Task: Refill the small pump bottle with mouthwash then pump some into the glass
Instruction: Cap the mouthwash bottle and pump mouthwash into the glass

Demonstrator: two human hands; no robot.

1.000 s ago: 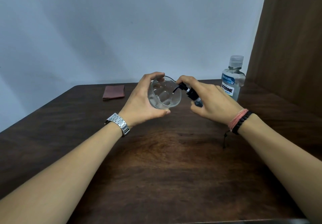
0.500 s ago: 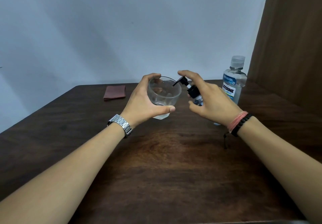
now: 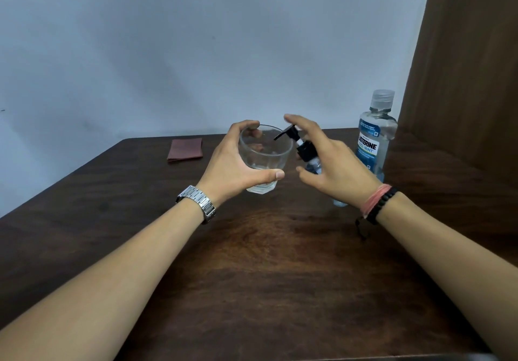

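Left hand [image 3: 238,161]: wrapped round glass [image 3: 265,156], on table [image 3: 252,276] centre. Right hand [image 3: 333,161]: fingers spread, loosely about pump bottle [image 3: 307,150], at glass's 3 o'clock. Mouthwash [image 3: 374,139]: 2 o'clock.

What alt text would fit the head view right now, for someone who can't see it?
A left hand grips a clear glass on a dark wooden table, while the right hand, fingers loosened, is at a small pump bottle whose black nozzle reaches over the rim. A capped Listerine bottle stands behind; a folded reddish cloth lies far left.

left hand [image 3: 235,161] grips glass [image 3: 265,156] (pump bottle [image 3: 307,153] beside).
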